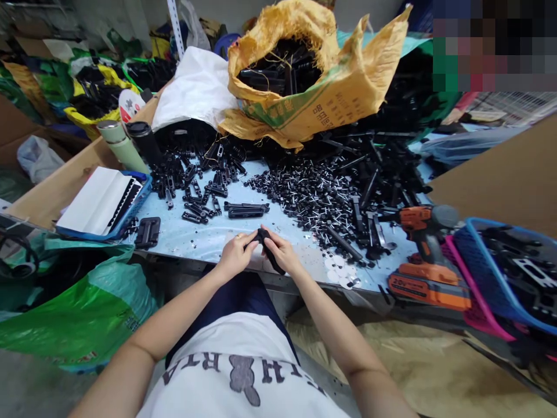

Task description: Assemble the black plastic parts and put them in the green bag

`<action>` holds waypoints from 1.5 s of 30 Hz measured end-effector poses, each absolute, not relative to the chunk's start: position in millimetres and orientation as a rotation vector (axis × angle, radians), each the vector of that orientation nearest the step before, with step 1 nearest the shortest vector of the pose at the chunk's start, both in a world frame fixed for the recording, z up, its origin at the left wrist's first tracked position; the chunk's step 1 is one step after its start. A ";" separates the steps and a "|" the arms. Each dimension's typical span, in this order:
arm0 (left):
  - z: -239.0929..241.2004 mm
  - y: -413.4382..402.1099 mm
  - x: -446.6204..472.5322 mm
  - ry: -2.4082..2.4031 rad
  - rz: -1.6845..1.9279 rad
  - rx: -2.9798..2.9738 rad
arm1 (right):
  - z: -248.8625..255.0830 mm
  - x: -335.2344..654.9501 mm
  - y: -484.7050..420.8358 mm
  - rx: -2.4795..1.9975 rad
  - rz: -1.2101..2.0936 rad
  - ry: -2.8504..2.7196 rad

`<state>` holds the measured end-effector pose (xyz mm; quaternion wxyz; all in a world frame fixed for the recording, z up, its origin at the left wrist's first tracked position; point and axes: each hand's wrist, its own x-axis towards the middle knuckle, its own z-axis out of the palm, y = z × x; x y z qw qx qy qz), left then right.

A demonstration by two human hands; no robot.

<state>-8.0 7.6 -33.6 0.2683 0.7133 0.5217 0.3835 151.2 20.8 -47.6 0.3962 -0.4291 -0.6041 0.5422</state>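
Observation:
Both hands meet at the table's front edge around a black plastic part [274, 261], long and dark, whose lower end sticks out below my right hand. My left hand [236, 253] is closed, with its fingertips pinching the upper end of the part. My right hand [281, 253] wraps round its longer side. Fingers cover much of the part, so its exact kind is hidden. Just beyond the hands lies a pair of long black plastic pieces [246, 209]. Behind and to the right spreads a heap of black-headed screws [304, 191].
Small black clips [198, 200] lie left of centre. A blue basket [145, 188] holds white card near a green flask [122, 145]. An orange cordless drill [429, 255] rests at right, beside a blue crate [478, 255]. A yellow woven sack [322, 110] stands behind.

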 end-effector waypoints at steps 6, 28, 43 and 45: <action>-4.8 21.1 -17.2 1.561 1.300 1.894 | -50.6 144.6 -1.8 -0.991 1.310 -1.697; -14.8 0.1 10.5 1.420 1.270 1.920 | -19.8 160.8 26.1 -1.079 1.046 -1.707; -76.5 -2.6 8.9 1.601 1.205 1.404 | -37.6 212.0 65.4 -1.507 0.500 -2.005; -82.6 -5.6 1.1 1.722 1.115 1.552 | -29.6 262.3 90.8 -1.782 0.179 -1.860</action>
